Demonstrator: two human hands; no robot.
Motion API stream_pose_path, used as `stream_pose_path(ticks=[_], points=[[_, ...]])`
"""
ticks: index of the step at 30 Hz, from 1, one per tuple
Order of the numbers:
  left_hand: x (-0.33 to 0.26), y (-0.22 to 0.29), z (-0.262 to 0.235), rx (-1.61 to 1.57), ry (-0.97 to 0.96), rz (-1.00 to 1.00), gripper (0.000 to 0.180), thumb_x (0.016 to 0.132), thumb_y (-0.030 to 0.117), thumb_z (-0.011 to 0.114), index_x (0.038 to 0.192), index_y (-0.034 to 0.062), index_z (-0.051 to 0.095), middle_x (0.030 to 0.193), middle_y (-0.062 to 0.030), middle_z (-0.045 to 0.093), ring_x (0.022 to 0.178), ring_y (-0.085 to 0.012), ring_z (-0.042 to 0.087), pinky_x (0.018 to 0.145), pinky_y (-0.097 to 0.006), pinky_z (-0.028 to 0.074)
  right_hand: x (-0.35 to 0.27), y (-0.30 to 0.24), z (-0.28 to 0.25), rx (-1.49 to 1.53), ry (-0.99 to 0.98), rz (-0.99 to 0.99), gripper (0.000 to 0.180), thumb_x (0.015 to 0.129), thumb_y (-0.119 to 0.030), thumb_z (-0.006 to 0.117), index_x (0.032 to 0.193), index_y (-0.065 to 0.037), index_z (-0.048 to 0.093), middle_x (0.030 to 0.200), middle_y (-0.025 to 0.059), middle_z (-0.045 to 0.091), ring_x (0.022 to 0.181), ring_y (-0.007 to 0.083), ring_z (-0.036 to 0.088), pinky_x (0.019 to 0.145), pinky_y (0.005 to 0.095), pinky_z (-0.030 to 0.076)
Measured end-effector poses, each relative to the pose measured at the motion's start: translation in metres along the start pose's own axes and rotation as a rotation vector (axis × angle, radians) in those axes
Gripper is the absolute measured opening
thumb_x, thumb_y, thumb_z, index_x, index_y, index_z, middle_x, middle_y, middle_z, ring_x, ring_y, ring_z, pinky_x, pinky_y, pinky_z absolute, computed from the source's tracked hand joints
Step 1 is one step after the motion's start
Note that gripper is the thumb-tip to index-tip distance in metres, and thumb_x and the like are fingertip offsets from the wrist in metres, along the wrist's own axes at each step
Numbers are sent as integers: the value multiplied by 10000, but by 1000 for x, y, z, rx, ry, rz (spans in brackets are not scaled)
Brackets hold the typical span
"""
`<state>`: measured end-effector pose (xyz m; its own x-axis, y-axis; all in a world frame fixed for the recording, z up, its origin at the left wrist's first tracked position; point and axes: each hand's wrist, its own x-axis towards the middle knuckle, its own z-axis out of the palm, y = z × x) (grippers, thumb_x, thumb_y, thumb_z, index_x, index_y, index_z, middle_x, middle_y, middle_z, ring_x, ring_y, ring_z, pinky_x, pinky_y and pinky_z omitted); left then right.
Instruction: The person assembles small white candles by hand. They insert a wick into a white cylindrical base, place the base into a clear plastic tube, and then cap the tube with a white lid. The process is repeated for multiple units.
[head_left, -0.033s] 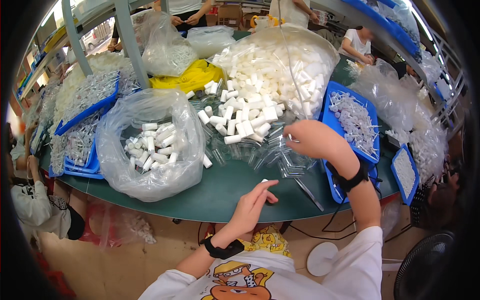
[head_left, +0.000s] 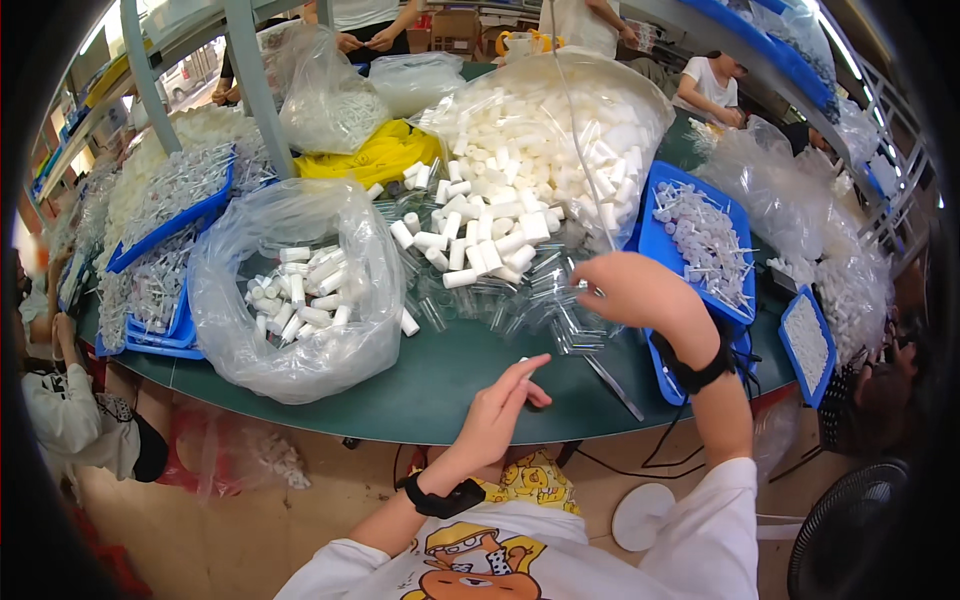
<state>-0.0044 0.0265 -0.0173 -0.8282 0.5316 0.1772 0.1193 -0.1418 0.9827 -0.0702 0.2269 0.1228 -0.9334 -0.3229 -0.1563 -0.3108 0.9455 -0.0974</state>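
Both hands are working over the green table (head_left: 430, 400). Her left hand (head_left: 500, 405) is pinching a tiny white piece (head_left: 523, 360), while her right hand (head_left: 630, 290) is curling over the clear tubes (head_left: 520, 295), just touching them.

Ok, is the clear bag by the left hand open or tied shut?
Open. The clear bag gapes wide at the top, showing white tubes lying loose inside. The left hand is apart from it.
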Motion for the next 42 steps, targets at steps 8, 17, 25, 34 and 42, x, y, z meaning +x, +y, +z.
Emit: stream_pose_path(ticks=[8, 17, 25, 34, 42], points=[[-1, -9, 0, -166, 72, -36, 312, 984, 167, 305, 1197, -15, 442, 804, -132, 625, 753, -152, 553, 777, -280, 444, -81, 1, 40, 247, 48, 104, 288, 825, -219, 596, 1032, -19, 608, 884, 173, 642, 828, 317, 616, 738, 385, 481], [2, -8, 2, 138, 52, 14, 250, 928, 119, 459, 1141, 18, 544, 932, -60, 576, 801, -118, 523, 731, -241, 423, -73, 167, 36, -307, 541, 495, 135, 701, -51, 571, 801, -32, 660, 822, 189, 643, 810, 351, 627, 713, 418, 499], [-2, -17, 0, -46, 13, 6, 307, 863, 13, 575, 1161, 11, 500, 1075, -69, 579, 965, -110, 541, 871, -255, 414, -53, 181, 55, -641, 458, 399, 147, 620, -99, 688, 764, -84, 661, 862, 111, 597, 928, 274, 551, 804, 394, 427], [-3, -13, -3, -227, -9, -52, 296, 834, -27, 605, 1103, 17, 490, 1059, -122, 616, 948, -133, 584, 819, -262, 468, -54, 180, 62, -615, 607, 158, 90, 665, -68, 624, 753, -76, 644, 876, 101, 573, 916, 264, 526, 776, 371, 416], [-2, -19, -4, -223, 30, -33, 303, 820, -48, 620, 1090, 12, 499, 1101, -138, 595, 979, -155, 582, 844, -279, 481, -61, 177, 55, -201, 726, 117, 206, 654, -19, 648, 842, -29, 564, 869, 124, 529, 889, 304, 525, 748, 381, 438]])
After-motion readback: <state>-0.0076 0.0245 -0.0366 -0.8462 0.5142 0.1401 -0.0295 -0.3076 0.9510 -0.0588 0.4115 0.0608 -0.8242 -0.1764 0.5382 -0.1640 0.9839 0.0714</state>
